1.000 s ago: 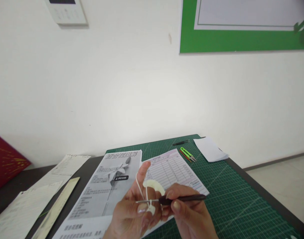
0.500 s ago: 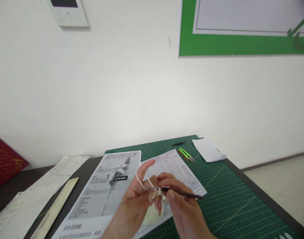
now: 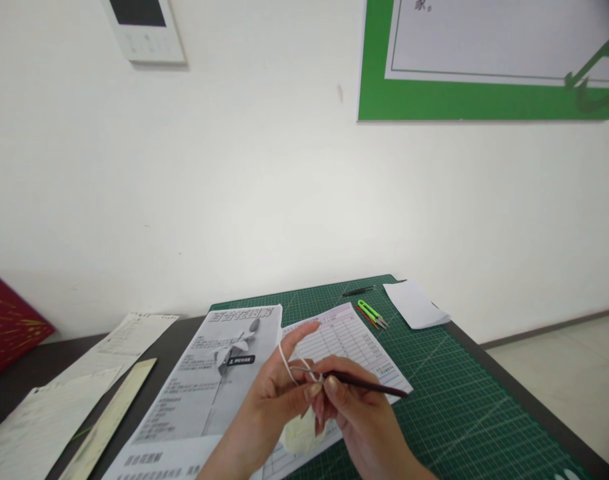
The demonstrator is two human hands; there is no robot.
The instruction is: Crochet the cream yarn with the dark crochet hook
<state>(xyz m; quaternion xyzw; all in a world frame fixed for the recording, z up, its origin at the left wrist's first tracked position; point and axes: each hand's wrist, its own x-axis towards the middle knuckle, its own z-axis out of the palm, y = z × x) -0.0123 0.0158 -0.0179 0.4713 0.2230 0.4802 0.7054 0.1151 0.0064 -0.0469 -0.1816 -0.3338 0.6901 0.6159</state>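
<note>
In the head view, my right hand point(image 3: 357, 400) grips a crochet hook point(image 3: 372, 384) by its dark handle, the metal tip pointing left. My left hand point(image 3: 277, 393) pinches a small piece of white crochet work between thumb and fingers, close to the hook's tip. Its index finger is raised, and white yarn point(image 3: 284, 357) loops round it and runs down to the hook. The piece itself is mostly hidden by the fingers. Below the hands a pale cream ball of yarn point(image 3: 300, 433) lies on the paper.
A green cutting mat point(image 3: 449, 407) covers the table. On it lie a printed sheet with a flower picture point(image 3: 189, 387), a ruled form point(image 3: 344, 340), green thread snips point(image 3: 372, 313), black tweezers point(image 3: 358, 291) and white paper point(image 3: 415, 307). At left are a ruler point(image 3: 112, 420) and handwritten sheets point(image 3: 74, 393).
The hook's tip has shifted slightly up toward the yarn running from my left index finger. Both hands have drawn closer together, and more of the yarn ball shows beneath them.
</note>
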